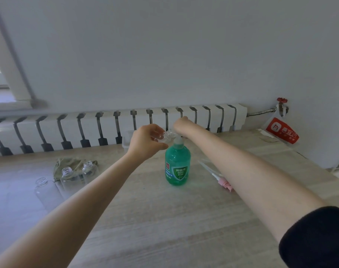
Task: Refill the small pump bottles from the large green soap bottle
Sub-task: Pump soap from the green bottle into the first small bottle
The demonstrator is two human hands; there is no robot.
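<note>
- Looking through the head camera, I see my left hand [147, 142] raised over the far part of the wooden table [164, 219]. Its fingers and thumb are curled round a small clear bottle [164, 137].
- That bottle is tipped on its side, its open mouth pointing right and lying right at the spout of the pump head [178, 140].
- The green soap bottle [178, 165] stands upright near the middle of the table, label toward me. It sits just below and between my two hands.
- My right hand [181, 125] sits on top of the pump head, wrist toward the lens. The fingers are turned away from me, so I cannot tell whether they wrap the pump or only press down on it.
- A black sleeve [315, 238] is pushed up that forearm.
- Three empty clear bottles [68, 176] stand uncapped at the left, well apart from the soap bottle. The two farther ones are on or against a crumpled greenish cloth [68, 164].
- Pink pump tops [224, 183] with long dip tubes lie flat on the table right of the soap bottle, partly under my right forearm.
- A clear container [127, 140] stands behind my left hand near the white radiator [126, 122]. A red-and-white bag [282, 130] lies at the far right corner.
</note>
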